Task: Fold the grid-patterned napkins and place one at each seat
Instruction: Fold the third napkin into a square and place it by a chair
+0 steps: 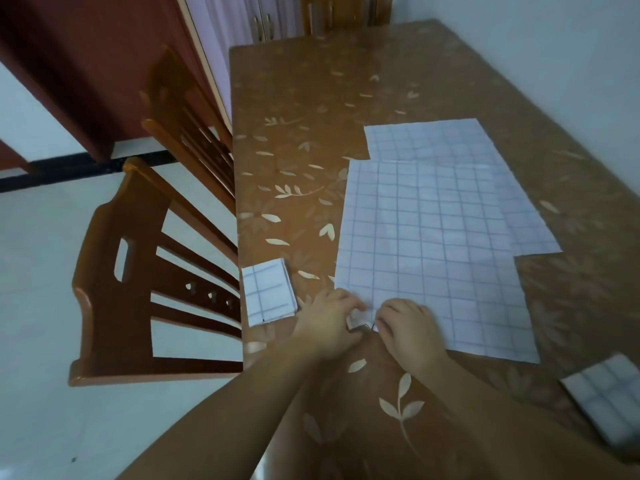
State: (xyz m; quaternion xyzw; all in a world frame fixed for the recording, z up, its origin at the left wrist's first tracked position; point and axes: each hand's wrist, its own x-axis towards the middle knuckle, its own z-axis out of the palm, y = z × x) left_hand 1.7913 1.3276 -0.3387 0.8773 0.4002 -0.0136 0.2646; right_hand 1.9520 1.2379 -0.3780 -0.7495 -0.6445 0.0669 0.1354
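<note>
Head view: left hand [325, 323] and right hand [408, 327], fingers curled, both pinch the near-left corner of the top napkin [429, 254]. It lies flat mid-table over a second napkin [433, 140]. A folded napkin [268, 294] sits at the table's [311, 98] left edge by a chair [138, 271], and the other folded napkin [609, 400] at the near right. By my reckoning, two are placed and two remain.

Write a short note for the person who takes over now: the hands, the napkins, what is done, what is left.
Left hand and right hand: both pinch the near corner of the top napkin, lying flat, unfolded.
Second napkin: unfolded, partly under it.
Done: one folded napkin at the left edge of the table by the near chair; another folded napkin at the near right.
Left: fold both flat ones, set each at a seat.
</note>
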